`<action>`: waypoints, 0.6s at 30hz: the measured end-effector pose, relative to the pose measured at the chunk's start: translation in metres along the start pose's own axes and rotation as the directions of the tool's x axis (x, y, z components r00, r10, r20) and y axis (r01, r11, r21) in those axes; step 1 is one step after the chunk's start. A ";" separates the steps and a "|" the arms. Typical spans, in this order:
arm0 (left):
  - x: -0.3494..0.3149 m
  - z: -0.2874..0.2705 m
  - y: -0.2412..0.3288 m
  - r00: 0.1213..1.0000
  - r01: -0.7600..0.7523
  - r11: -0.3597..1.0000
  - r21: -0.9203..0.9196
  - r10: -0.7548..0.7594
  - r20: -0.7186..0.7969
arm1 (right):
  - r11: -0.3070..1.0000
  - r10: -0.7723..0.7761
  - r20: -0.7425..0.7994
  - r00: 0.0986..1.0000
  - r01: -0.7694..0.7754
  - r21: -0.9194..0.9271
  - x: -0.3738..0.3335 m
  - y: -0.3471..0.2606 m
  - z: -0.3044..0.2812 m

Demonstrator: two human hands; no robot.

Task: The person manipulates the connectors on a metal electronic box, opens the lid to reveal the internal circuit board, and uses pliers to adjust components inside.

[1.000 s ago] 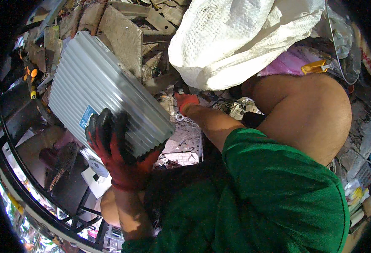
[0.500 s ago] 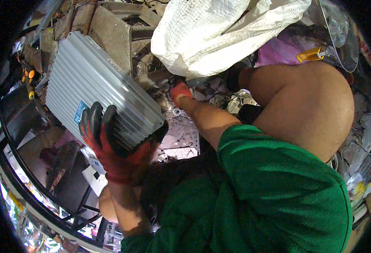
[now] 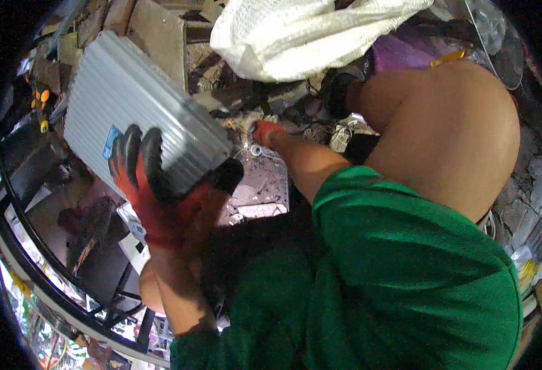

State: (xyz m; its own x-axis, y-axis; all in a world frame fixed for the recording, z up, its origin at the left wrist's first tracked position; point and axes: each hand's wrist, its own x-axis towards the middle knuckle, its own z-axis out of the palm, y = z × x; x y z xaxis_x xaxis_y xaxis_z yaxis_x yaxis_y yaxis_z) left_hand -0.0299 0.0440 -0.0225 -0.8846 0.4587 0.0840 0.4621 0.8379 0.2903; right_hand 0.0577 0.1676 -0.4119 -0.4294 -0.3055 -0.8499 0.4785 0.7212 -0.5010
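My left hand, in a red glove with black fingers, grips a grey ribbed plastic case from the near side. The fingers lie spread over its ribbed face, next to a blue label, and the case is tilted. My right hand, in a red glove, reaches down into the litter on the floor beyond a small white ring. Its fingertips are hard to make out there, so I cannot tell what they hold.
A large white woven sack lies at the far middle. Orange-handled pliers are at the far left, near a black metal frame. Purple cloth or plastic and a bent wire are at the far right. My bare knee is on the right.
The view has shifted, so most things sit higher in it. My right hand has drawn back a little toward the white ring and away from the sack. My left hand keeps hold of the case.
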 end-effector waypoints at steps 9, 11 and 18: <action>0.004 -0.014 -0.012 0.997 -0.064 0.998 0.014 0.063 0.033 | 0.970 -0.230 -0.136 0.964 0.216 -0.109 -0.023 0.000 -0.041; -0.006 -0.015 -0.020 0.997 -0.068 0.998 0.003 0.068 -0.032 | 0.958 -0.278 -0.183 0.943 0.257 -0.130 -0.028 0.005 -0.030; -0.028 -0.010 -0.036 0.994 0.035 0.998 0.054 -0.030 -0.101 | 0.774 0.053 -0.403 0.914 0.217 0.594 0.020 0.012 0.009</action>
State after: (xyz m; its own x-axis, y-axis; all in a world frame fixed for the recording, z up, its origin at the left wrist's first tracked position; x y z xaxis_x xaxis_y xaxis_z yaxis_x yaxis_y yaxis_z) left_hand -0.0225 -0.0017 -0.0255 -0.8997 0.4015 0.1715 0.4335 0.8683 0.2413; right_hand 0.0615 0.1643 -0.4364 -0.6754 0.0099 -0.7374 0.7327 0.1226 -0.6694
